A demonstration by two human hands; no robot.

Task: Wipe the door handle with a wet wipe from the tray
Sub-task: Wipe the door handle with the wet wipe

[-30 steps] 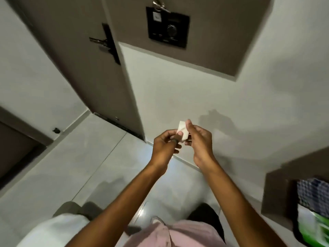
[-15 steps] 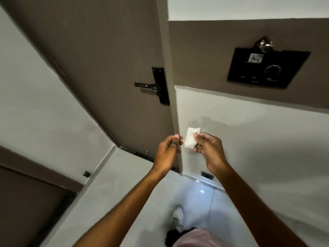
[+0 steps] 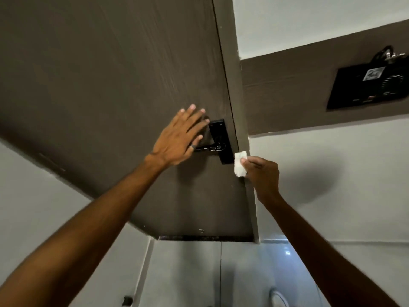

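Change: both arms have gone up and forward since half a second ago; my left hand [image 3: 177, 138] has let go of the wipe [image 3: 239, 163] and reached the door [image 3: 110, 85], and the handle [image 3: 210, 148] now sits between my hands.
Left hand: released, fingers straight and spread, laid over the door just left of the black plate [image 3: 219, 134]. It covers the handle's free end. A dark ring [image 3: 193, 147] shows on one finger. I cannot tell whether the palm presses the door.
Right hand [image 3: 261, 173]: pinching the wipe between thumb and fingers, held over the frame [image 3: 234, 96] just right of the plate's lower end.
Wipe position: beside the plate's lower right corner and apart from the lever; wiping has not begun, I judge.
Risk, coverage: my left hand hides part of the lever, so a pass made now would miss that end unless I shift it.
Risk, grip: I hold the wipe folded small with little free edge, so dragging it on metal could pull it out of the pinch or bring my fingertips onto the handle instead.
Risk, latch: pushing down on the lever while rubbing could unlatch the door and swing it away from me.
Wipe look: small, white, folded to a rough rectangle, creased, with one corner standing up above my thumb.
Handle look: dark lever with a glint, on a tall black plate.
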